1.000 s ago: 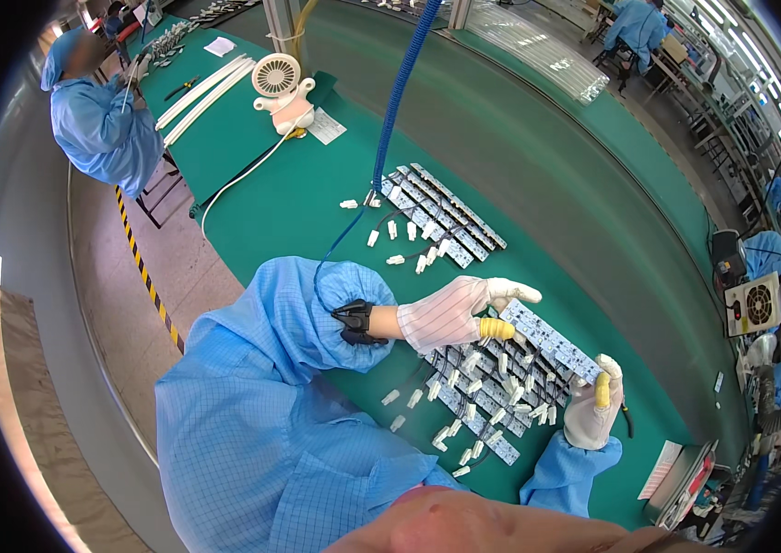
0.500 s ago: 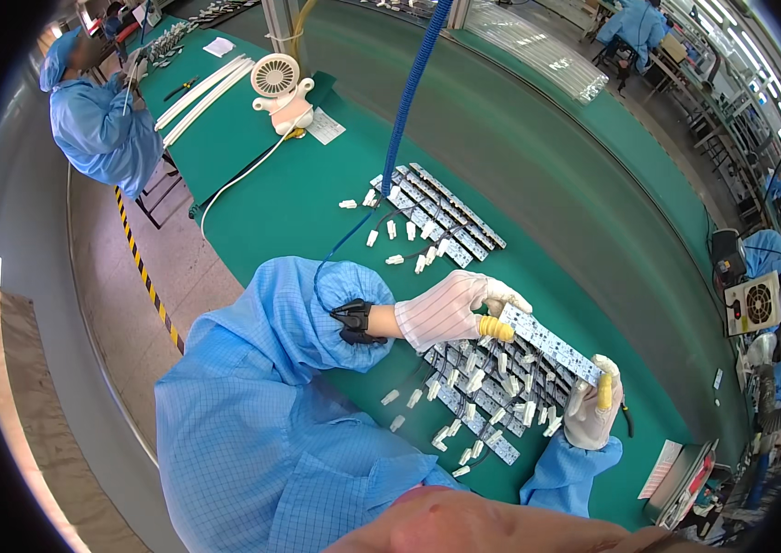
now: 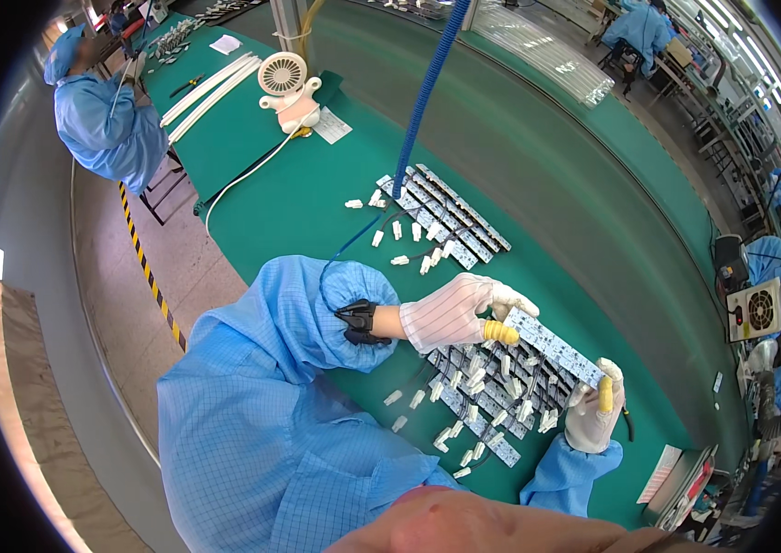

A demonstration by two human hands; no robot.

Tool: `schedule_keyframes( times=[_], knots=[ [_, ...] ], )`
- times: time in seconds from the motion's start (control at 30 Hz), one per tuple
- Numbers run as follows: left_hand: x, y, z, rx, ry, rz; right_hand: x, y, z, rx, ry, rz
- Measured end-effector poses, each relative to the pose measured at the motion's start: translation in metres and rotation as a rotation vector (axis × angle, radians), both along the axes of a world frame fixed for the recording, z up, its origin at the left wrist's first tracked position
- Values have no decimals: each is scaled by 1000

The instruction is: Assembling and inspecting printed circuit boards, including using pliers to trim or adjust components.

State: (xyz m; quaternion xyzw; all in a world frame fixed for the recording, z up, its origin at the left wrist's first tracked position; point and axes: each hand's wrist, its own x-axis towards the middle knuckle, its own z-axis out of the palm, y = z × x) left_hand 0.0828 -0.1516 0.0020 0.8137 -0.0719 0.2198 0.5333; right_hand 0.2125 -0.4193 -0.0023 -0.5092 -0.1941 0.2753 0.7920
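Note:
A long white circuit board strip [image 3: 554, 346] is held up slantwise between my hands. My left hand [image 3: 455, 311], in a striped white glove with a yellow thumb cover, grips its upper left end. At the lower right end, my right hand [image 3: 594, 408] pinches it, gloved and with a yellow cover on the thumb. Underneath lies a pile of similar circuit boards [image 3: 492, 441] with dark wires and white plug connectors [image 3: 473, 412]. A black wrist strap [image 3: 360, 322] sits on my left wrist, joined to a blue cord.
Farther up the green bench lies a second group of boards [image 3: 446, 217] with connectors. A blue coiled cord [image 3: 427, 88] hangs over it. A small fan [image 3: 289, 92] and white strips [image 3: 211, 97] stand beyond. A co-worker [image 3: 105, 115] is at far left; a tray [image 3: 681, 488] sits at lower right.
The view has shifted slightly, so the bench things sit a little farther right. Both hands keep hold of the board strip in nearly the same pose.

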Motion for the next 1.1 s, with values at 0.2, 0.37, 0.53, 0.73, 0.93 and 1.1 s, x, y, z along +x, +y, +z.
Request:
schedule_keyframes(
  times=[0.2,0.37,0.53,0.73,0.93,1.1],
  knots=[
    [3,-3,-4,-8,-43,23,1,-1,-6,8,-94,-41],
    [0,0,-3,24,-28,21,2,1,-8,17,-90,-58],
    [1,1,-2,61,-68,26,0,1,-3,22,-40,-23],
    [1,0,5,22,-88,29,-5,-4,5,-61,-138,-108],
    [-2,2,18,-54,124,-20,-12,-6,19,-123,-151,-113],
    [-5,8,24,-92,243,12,-5,-5,25,-97,-106,-132]
  ],
)
